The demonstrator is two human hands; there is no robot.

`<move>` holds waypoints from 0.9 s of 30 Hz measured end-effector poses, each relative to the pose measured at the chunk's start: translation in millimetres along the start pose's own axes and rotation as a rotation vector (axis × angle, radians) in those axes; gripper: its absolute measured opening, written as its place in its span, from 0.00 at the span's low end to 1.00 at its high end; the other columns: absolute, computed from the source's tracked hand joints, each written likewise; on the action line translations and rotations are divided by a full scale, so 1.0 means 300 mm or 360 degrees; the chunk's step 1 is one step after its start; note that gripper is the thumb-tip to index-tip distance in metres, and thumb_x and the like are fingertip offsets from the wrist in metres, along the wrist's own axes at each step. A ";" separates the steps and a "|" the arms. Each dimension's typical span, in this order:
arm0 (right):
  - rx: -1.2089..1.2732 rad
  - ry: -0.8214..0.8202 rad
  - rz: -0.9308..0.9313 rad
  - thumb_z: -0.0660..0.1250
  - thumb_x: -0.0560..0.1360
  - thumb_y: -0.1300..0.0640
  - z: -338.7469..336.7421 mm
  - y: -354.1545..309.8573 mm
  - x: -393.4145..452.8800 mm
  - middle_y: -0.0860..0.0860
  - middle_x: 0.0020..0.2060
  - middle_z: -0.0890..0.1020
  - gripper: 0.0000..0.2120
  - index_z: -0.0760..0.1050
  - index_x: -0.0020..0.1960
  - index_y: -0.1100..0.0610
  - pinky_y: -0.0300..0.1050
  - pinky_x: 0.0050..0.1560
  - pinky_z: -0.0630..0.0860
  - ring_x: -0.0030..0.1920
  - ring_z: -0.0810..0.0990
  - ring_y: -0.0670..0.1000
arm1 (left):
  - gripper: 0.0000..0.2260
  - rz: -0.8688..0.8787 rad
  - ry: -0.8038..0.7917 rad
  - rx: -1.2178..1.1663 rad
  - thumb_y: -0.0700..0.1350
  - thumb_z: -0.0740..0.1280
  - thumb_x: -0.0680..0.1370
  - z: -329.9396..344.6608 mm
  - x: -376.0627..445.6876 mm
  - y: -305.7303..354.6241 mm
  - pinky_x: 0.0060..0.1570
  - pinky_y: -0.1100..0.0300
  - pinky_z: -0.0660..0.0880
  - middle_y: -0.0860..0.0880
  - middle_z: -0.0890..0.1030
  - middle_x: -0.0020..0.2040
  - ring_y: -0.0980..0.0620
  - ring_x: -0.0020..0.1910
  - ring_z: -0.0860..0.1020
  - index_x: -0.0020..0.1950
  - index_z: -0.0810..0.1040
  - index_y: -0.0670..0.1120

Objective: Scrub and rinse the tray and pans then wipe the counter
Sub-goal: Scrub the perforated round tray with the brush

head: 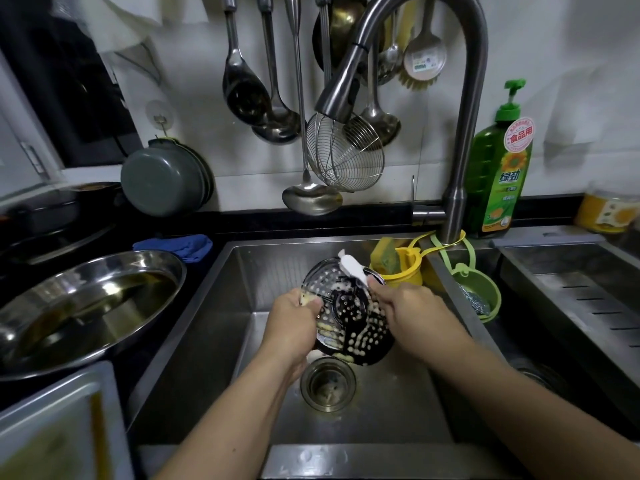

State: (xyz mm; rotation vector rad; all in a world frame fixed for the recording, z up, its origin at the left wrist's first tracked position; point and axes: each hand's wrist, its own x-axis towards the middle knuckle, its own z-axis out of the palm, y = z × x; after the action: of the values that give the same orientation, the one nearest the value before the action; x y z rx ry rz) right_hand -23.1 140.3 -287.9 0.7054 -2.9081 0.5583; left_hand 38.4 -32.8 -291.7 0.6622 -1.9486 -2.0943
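**Kid:** What is being washed?

**Grown-up:** A round black tray (349, 317) full of little holes. It is held tilted over the sink (398, 403), right above the drain (328, 384). Yellow mush is stuck in the holes.

**Kid:** Who holds it?

**Grown-up:** The left hand (294, 323) grips its left edge. The right hand (408, 313) is curled round a white brush (353, 266) at the top rim.

**Kid:** How do you scrub well?

**Grown-up:** I think you hold the tray tight, push the brush into every hole, then rinse under the tap (337, 98).

**Kid:** What can't you see?

**Grown-up:** No water shows at the tap. The brush tip is blurry, and the tray's back is hidden. The steel pan (90, 306) and a flat tray (52, 420) on the left still look greasy
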 end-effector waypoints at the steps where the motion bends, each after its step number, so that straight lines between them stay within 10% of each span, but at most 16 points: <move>1: 0.0021 -0.0010 -0.0032 0.55 0.84 0.54 0.001 -0.011 -0.017 0.54 0.49 0.75 0.24 0.60 0.78 0.38 0.51 0.49 0.76 0.49 0.77 0.58 | 0.07 0.0024 0.0001 0.0015 0.37 0.61 0.84 0.007 0.001 -0.001 0.42 0.49 0.81 0.45 0.86 0.40 0.46 0.40 0.84 0.54 0.80 0.41; 5: 0.0114 -0.0030 -0.0347 0.55 0.84 0.53 0.023 -0.099 -0.067 0.52 0.48 0.74 0.24 0.59 0.77 0.35 0.49 0.47 0.74 0.47 0.76 0.55 | 0.08 0.0039 -0.0012 -0.0048 0.35 0.61 0.84 0.008 -0.002 -0.001 0.42 0.51 0.79 0.44 0.85 0.41 0.47 0.40 0.82 0.53 0.79 0.42; 9: -0.0049 0.0102 0.0010 0.55 0.84 0.55 -0.003 -0.015 -0.008 0.54 0.50 0.75 0.25 0.58 0.79 0.38 0.54 0.50 0.78 0.50 0.78 0.59 | 0.08 0.0100 -0.0028 0.0031 0.37 0.62 0.85 -0.002 0.000 0.001 0.48 0.45 0.82 0.46 0.87 0.43 0.45 0.44 0.85 0.54 0.81 0.43; 14: 0.0066 0.0090 -0.0337 0.54 0.85 0.53 0.013 -0.119 -0.074 0.50 0.48 0.71 0.25 0.57 0.79 0.37 0.46 0.42 0.69 0.45 0.74 0.53 | 0.08 0.0045 -0.0067 -0.0018 0.36 0.61 0.85 0.025 -0.016 0.004 0.40 0.55 0.78 0.42 0.86 0.43 0.49 0.40 0.83 0.55 0.80 0.40; 17: -0.0049 0.0157 -0.0031 0.53 0.85 0.54 -0.003 -0.039 -0.006 0.50 0.47 0.69 0.25 0.57 0.79 0.39 0.49 0.45 0.73 0.49 0.77 0.57 | 0.09 0.0022 -0.0059 -0.0089 0.37 0.60 0.85 0.006 -0.019 0.008 0.34 0.56 0.79 0.44 0.87 0.42 0.50 0.37 0.84 0.57 0.80 0.40; 27: 0.0013 0.0184 -0.0046 0.55 0.84 0.52 -0.005 -0.015 -0.008 0.51 0.49 0.74 0.24 0.59 0.78 0.36 0.53 0.49 0.77 0.48 0.77 0.56 | 0.10 -0.0051 0.0033 -0.0411 0.37 0.58 0.86 -0.011 -0.010 0.022 0.43 0.50 0.83 0.41 0.87 0.47 0.45 0.44 0.86 0.58 0.79 0.40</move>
State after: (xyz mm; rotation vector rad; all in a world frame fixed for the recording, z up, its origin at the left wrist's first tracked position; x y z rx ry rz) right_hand -19.0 138.3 -285.4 0.6905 -2.7865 0.5880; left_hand 41.4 -35.2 -284.7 0.6614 -1.6268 -2.2942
